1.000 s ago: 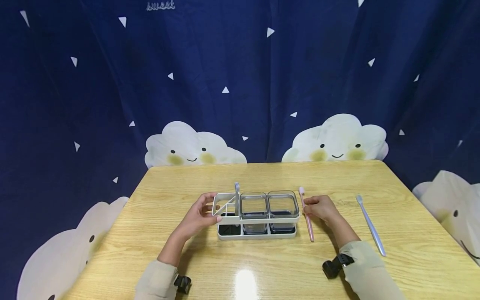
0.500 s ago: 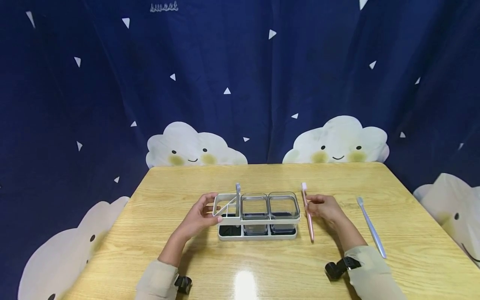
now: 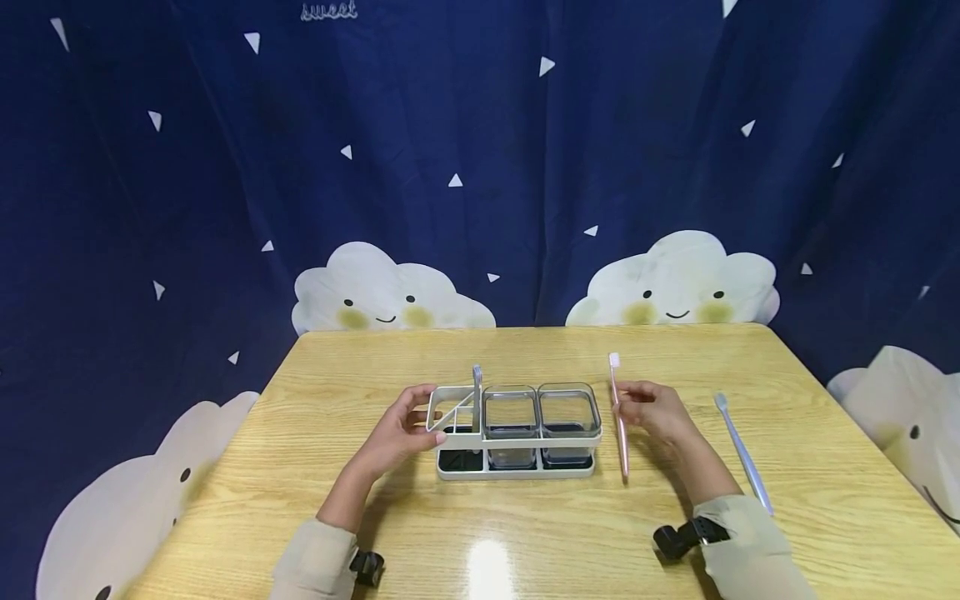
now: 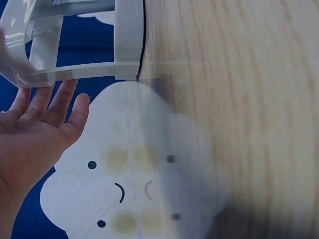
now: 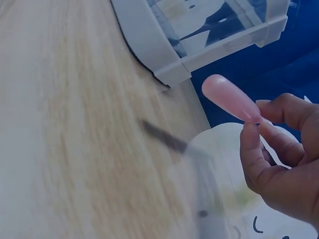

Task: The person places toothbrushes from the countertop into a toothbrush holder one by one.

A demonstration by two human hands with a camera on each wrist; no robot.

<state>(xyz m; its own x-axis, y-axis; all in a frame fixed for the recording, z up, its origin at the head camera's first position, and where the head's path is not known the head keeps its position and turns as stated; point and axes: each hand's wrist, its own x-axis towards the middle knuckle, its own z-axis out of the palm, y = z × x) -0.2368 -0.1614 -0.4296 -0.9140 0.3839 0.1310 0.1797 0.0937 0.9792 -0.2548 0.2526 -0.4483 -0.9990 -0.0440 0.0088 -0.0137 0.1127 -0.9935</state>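
Observation:
A white toothbrush holder (image 3: 517, 444) stands on the table with two clear cups, a left cup (image 3: 512, 417) and a right cup (image 3: 568, 414), in its slots. My left hand (image 3: 399, 433) grips the holder's left end, thumb in front and fingers behind. In the left wrist view its fingers (image 4: 60, 102) touch the holder's white frame (image 4: 128, 40). Just right of the holder, my right hand (image 3: 658, 414) pinches a pink toothbrush (image 3: 622, 442) between thumb and fingers. The right wrist view shows the pink handle (image 5: 229, 97) raised above the table, its brush head hidden there.
A blue toothbrush (image 3: 744, 454) lies on the wooden table (image 3: 360, 362) to the right of my right hand. One slim grey upright piece (image 3: 476, 402), kind unclear, rises from the holder. Behind the table hangs a dark blue curtain (image 3: 420, 100).
My right hand has lifted the pink toothbrush off the table, its bristle end rising and shifting slightly right. My left hand and the holder stay in place.

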